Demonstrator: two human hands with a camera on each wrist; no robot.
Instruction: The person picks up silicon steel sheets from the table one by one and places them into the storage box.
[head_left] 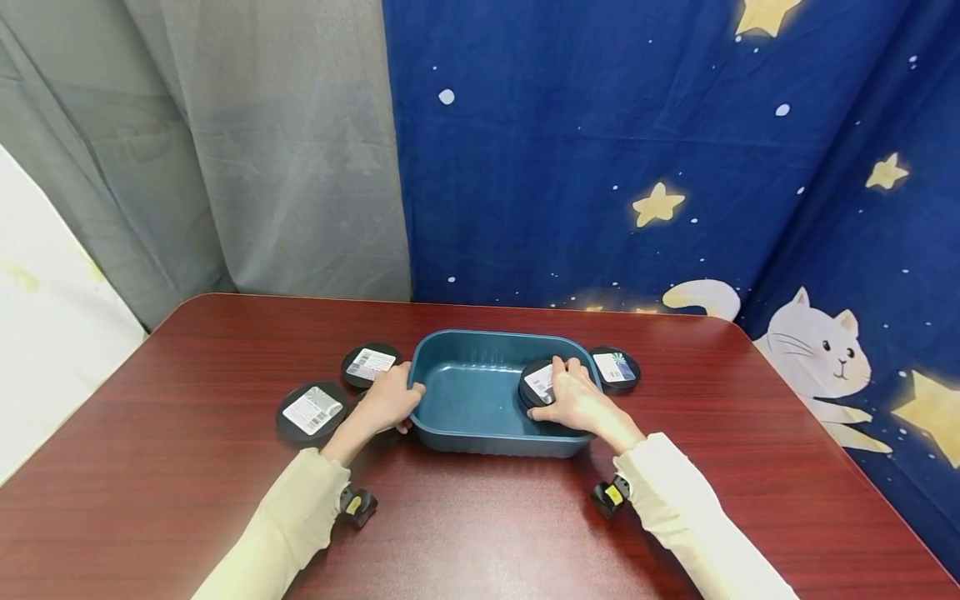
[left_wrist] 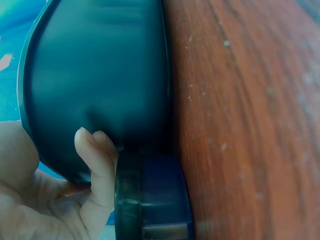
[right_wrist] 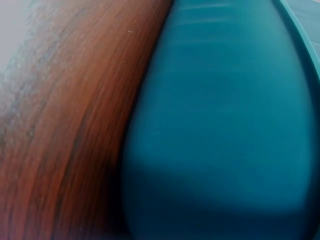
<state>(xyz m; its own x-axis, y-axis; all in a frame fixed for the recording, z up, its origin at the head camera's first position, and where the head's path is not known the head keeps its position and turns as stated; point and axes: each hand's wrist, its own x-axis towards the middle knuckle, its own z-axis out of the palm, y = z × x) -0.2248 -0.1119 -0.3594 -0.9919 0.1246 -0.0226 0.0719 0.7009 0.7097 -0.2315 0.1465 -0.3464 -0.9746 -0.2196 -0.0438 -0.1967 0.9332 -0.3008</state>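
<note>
Head view: I count one jar [head_left: 537,387] in the box [head_left: 495,444], right hand [head_left: 581,400] gripping it — left hand [head_left: 388,398] holding the box — four jars [head_left: 311,412] still outside.

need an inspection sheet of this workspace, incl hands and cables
Surface: glossy red-brown table
Job's things: teal bin; round black container inside, toward its right end; three containers left of the bin, one partly hidden; another container on its right
Clutter: nothing seen
Hands: left hand grips the bin's left end; right hand holds the inside container
Cables: nothing seen
Surroundings: grey curtain and blue starry curtain behind the table
</note>
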